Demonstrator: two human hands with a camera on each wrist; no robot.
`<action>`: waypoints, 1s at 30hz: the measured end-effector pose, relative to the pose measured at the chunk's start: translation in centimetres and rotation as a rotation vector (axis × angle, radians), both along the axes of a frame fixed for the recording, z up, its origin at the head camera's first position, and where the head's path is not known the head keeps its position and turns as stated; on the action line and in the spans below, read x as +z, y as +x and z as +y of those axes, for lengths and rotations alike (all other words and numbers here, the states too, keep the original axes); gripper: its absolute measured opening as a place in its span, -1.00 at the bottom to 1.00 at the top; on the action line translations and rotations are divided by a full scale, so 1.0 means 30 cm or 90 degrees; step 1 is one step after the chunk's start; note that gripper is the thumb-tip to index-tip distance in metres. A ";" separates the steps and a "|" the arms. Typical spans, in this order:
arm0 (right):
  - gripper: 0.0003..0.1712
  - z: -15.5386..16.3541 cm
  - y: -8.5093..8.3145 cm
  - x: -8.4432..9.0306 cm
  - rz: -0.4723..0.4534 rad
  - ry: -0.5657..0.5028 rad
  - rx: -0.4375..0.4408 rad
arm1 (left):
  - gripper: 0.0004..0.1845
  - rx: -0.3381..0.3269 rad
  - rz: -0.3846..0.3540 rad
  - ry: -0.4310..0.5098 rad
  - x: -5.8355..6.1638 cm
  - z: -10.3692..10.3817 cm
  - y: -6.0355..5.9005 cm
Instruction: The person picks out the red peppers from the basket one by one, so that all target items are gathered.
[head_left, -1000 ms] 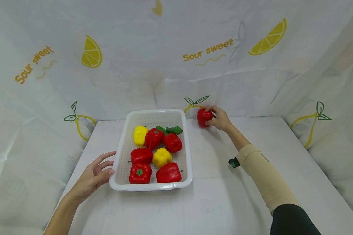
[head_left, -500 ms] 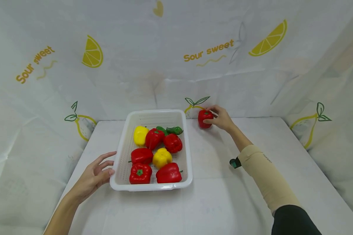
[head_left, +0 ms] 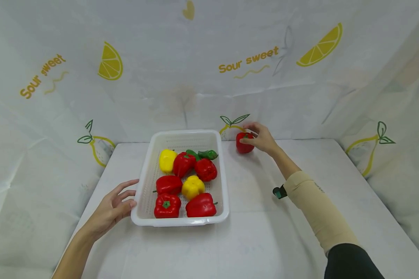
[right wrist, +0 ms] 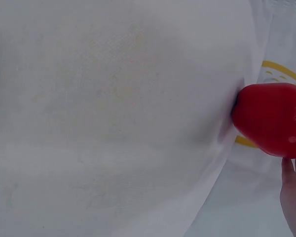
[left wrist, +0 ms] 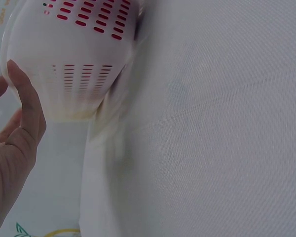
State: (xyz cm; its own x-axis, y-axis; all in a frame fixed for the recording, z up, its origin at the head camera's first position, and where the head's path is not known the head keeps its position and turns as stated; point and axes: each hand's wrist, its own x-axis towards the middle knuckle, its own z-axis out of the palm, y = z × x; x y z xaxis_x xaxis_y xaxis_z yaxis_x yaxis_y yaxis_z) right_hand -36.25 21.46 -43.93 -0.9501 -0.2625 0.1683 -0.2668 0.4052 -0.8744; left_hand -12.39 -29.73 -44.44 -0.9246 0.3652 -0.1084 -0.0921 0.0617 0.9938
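A white perforated basket [head_left: 223,174] sits in the middle of the table, holding several red peppers [head_left: 166,205], two yellow peppers [head_left: 192,186] and one green pepper [head_left: 208,154]. My left hand [head_left: 130,192] rests with straight fingers against the basket's near left corner; in the left wrist view the thumb [left wrist: 27,101] touches the basket wall [left wrist: 84,64]. At the back of the table, my right hand [head_left: 248,134] curls round a lone red pepper [head_left: 245,143] that stands on the table by the backdrop. The right wrist view shows this red pepper [right wrist: 271,118] with fingertips [right wrist: 293,192] beside it.
A white cloth covers the table [head_left: 251,232]. White backdrop walls [head_left: 195,77] printed with lemons and pears close in the back and both sides. A small green tab [head_left: 277,192] shows under my right forearm.
My right hand has closed further over the lone red pepper, which has turned slightly so its green stem shows. The left hand and basket have stayed put.
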 end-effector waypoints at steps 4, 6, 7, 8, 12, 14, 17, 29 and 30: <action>-0.37 -0.008 0.008 0.025 0.008 0.003 0.006 | -0.32 -0.001 -0.001 -0.003 0.002 0.002 -0.001; -0.36 -0.018 0.026 0.057 0.008 0.001 0.014 | -0.32 0.001 -0.001 -0.002 0.002 0.002 0.000; -0.36 -0.025 0.037 0.074 0.010 0.001 0.018 | -0.32 0.001 -0.002 -0.001 0.001 0.001 -0.001; -0.36 -0.032 0.048 0.092 0.012 0.000 0.024 | -0.32 0.002 -0.003 -0.003 0.000 0.000 -0.001; -0.38 -0.053 0.084 0.145 0.025 -0.003 0.047 | -0.32 0.001 -0.006 0.007 -0.005 -0.003 -0.002; -0.39 -0.058 0.087 0.154 0.030 -0.009 0.057 | -0.32 0.001 -0.006 0.010 -0.006 -0.003 -0.002; -0.38 -0.068 0.092 0.167 0.038 -0.017 0.073 | -0.32 -0.001 -0.007 0.015 -0.007 -0.003 -0.003; -0.41 -0.183 0.161 0.253 0.112 0.013 0.157 | -0.32 0.000 -0.003 0.010 -0.010 -0.001 0.000; -0.41 -0.194 0.170 0.261 0.118 0.015 0.167 | -0.32 -0.001 -0.003 0.012 -0.010 -0.001 0.000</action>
State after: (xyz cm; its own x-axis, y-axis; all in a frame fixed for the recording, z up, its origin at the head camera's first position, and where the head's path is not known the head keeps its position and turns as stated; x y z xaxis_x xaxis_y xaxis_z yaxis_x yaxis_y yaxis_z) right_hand -31.16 15.63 -36.11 -0.8034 -0.5001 0.3233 -0.5190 0.3218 -0.7919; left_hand -12.40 -29.78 -44.74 -0.9236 0.3684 -0.1057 -0.0968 0.0426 0.9944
